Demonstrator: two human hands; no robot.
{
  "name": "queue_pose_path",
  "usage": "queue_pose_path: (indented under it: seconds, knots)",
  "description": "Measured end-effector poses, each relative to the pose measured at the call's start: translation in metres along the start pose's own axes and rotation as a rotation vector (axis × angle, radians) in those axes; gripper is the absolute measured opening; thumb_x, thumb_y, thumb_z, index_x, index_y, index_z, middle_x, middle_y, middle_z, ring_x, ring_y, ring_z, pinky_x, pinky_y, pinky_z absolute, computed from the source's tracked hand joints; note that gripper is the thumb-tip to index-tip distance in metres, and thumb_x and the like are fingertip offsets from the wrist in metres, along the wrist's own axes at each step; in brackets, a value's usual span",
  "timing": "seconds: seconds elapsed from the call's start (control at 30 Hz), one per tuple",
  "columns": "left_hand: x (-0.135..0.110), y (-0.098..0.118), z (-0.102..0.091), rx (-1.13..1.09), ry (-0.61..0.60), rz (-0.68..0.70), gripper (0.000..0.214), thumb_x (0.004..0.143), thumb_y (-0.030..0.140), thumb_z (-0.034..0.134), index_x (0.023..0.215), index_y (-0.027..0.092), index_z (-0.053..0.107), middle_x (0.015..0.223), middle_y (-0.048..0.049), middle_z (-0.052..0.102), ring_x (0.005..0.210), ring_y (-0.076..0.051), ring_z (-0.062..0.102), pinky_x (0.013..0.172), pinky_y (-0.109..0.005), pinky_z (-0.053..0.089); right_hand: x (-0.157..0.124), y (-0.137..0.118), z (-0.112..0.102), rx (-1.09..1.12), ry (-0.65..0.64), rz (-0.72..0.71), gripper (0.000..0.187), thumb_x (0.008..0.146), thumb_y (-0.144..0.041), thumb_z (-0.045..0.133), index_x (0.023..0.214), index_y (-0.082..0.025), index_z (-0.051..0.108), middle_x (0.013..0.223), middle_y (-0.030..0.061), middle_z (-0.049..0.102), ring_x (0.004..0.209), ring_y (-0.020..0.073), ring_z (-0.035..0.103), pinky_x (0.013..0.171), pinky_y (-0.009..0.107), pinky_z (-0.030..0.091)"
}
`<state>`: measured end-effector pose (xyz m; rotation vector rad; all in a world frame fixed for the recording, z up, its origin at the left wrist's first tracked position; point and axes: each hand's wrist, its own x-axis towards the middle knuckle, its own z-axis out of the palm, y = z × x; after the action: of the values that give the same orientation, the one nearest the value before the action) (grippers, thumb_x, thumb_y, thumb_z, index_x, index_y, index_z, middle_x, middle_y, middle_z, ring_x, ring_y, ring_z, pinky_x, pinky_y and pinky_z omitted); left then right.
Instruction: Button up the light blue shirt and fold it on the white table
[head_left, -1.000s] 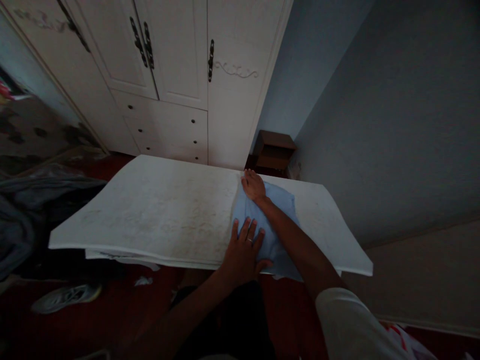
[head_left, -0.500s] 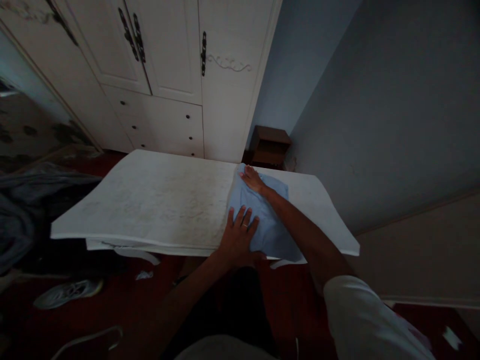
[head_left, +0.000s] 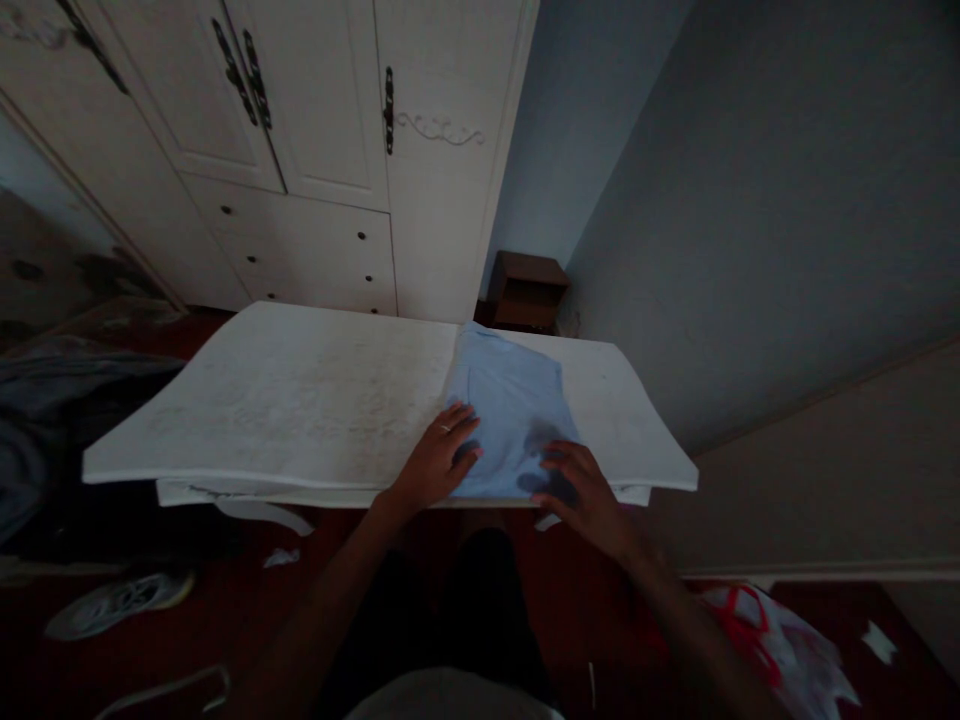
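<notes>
A light blue folded cloth [head_left: 506, 385] lies on the right half of a white table [head_left: 315, 390], reaching from its far edge to its near edge. My left hand [head_left: 439, 455] is at the cloth's left side near the front, fingers stretched out, the fingertips on or just over the fabric. At the near right part of the cloth, my right hand [head_left: 589, 495] has its fingers apart and slightly bent, with a dark shadow on the fabric beside them. Whether the right fingertips touch the cloth, I cannot tell. Neither hand grips anything.
Behind the table stands a white wardrobe [head_left: 322, 130], with a small brown cabinet [head_left: 529, 280] beside it. Dark clothing [head_left: 45, 440] is heaped at the left. On the red floor lie a shoe [head_left: 120, 603], a hanger-like white wire [head_left: 165, 688] and a plastic bag [head_left: 795, 650].
My right hand has come back from the cloth's far edge to its near right part. My left hand has shifted slightly left. The cloth's near edge now lies more even with the table edge.
</notes>
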<state>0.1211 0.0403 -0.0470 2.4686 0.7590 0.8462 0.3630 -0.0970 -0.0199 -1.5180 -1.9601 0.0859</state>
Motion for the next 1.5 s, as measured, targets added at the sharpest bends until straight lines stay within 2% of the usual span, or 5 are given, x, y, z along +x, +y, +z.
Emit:
queue_pose_path:
  seconds: [0.33, 0.87, 1.17, 1.33, 1.5]
  knots:
    - [-0.005, -0.015, -0.002, 0.158, -0.093, 0.075, 0.045, 0.098, 0.039, 0.039, 0.133, 0.016, 0.054, 0.147, -0.0117, 0.044, 0.143, -0.025, 0.030, 0.115, -0.046, 0.032, -0.041, 0.034, -0.007, -0.089, 0.061, -0.221, 0.016, 0.092, -0.021, 0.057, 0.099, -0.028, 0.070, 0.101, 0.0036, 0.072, 0.094, 0.0202, 0.065, 0.082, 0.039, 0.051]
    - [-0.011, -0.003, -0.010, 0.060, -0.210, -0.025, 0.086, 0.075, 0.063, 0.064, 0.143, 0.016, 0.040, 0.156, -0.0173, 0.025, 0.146, -0.032, 0.017, 0.117, -0.051, 0.022, -0.061, 0.046, -0.005, 0.062, 0.020, 0.184, 0.047, 0.092, -0.033, 0.056, 0.138, -0.035, 0.050, 0.146, 0.0038, 0.046, 0.135, 0.0254, 0.042, 0.113, 0.055, 0.034]
    - [-0.010, 0.014, -0.019, -0.806, 0.220, -0.837, 0.057, 0.079, 0.046, 0.066, 0.125, 0.016, 0.051, 0.135, -0.0174, 0.055, 0.119, -0.028, 0.058, 0.098, -0.043, 0.049, -0.035, 0.074, -0.018, 0.384, 0.074, 0.577, 0.057, 0.086, -0.056, 0.056, 0.135, -0.027, 0.050, 0.137, 0.0112, 0.056, 0.124, 0.0281, 0.055, 0.105, 0.054, 0.043]
    - [-0.030, 0.025, -0.035, -1.055, 0.209, -1.058, 0.055, 0.072, 0.038, 0.075, 0.119, 0.016, 0.055, 0.119, -0.0155, 0.065, 0.109, -0.029, 0.063, 0.075, -0.037, 0.059, 0.005, 0.077, -0.019, 0.456, 0.052, 0.635, 0.064, 0.075, -0.062, 0.066, 0.126, -0.024, 0.055, 0.134, 0.0141, 0.056, 0.120, 0.0294, 0.057, 0.101, 0.051, 0.047]
    - [-0.053, 0.044, -0.038, -1.208, 0.172, -1.127, 0.043, 0.069, 0.033, 0.080, 0.105, 0.015, 0.064, 0.104, -0.0119, 0.071, 0.097, -0.026, 0.068, 0.075, -0.036, 0.060, 0.014, 0.034, -0.021, 0.449, 0.180, 0.548, 0.049, 0.080, -0.053, 0.065, 0.119, -0.024, 0.059, 0.122, 0.0118, 0.062, 0.108, 0.0260, 0.061, 0.090, 0.044, 0.052]
